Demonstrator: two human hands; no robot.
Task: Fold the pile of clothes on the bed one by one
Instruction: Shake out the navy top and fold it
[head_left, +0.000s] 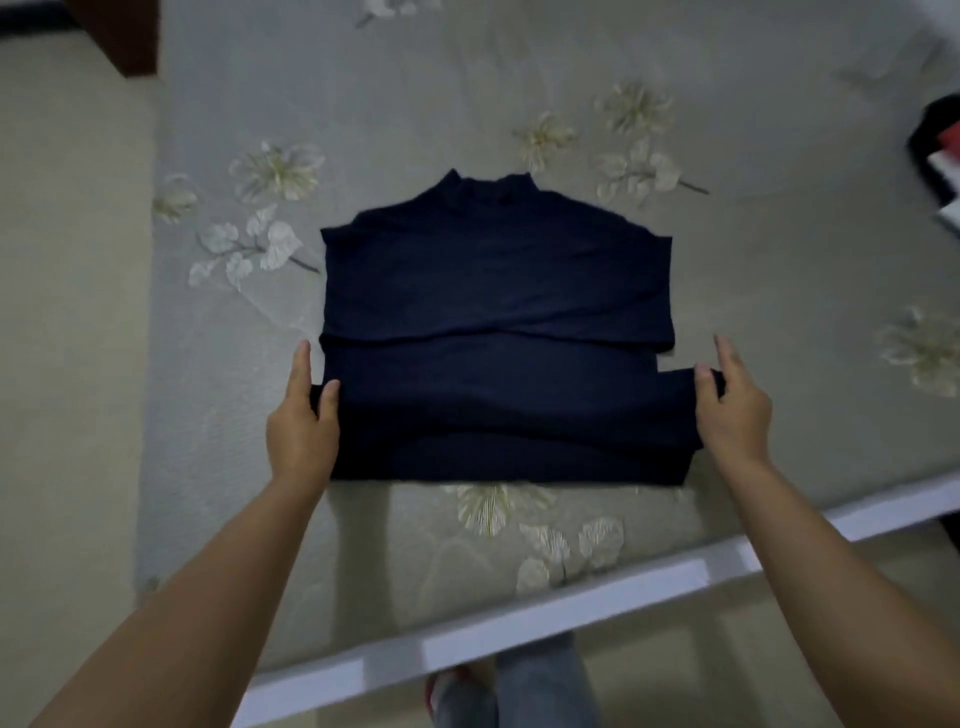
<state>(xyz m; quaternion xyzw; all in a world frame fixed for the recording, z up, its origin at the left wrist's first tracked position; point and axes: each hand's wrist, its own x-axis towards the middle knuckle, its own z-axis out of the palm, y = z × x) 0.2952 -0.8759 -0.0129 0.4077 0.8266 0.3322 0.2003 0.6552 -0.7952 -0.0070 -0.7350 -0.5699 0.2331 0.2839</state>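
Note:
A dark navy top (493, 291) with a high collar lies flat on the bed, collar pointing away from me, its sleeves folded in. Its lower part is doubled up towards the middle. My left hand (304, 421) pinches the left end of that folded lower edge between thumb and fingers, the index finger pointing forward. My right hand (732, 405) pinches the right end of the same edge in the same way.
The bed (415, 104) has a grey sheet with pale flower prints and a white frame edge (571, 608) near me. More clothes (940, 156), black, red and white, lie at the right edge. A dark wooden piece (124, 36) stands at the top left. My legs show below the frame.

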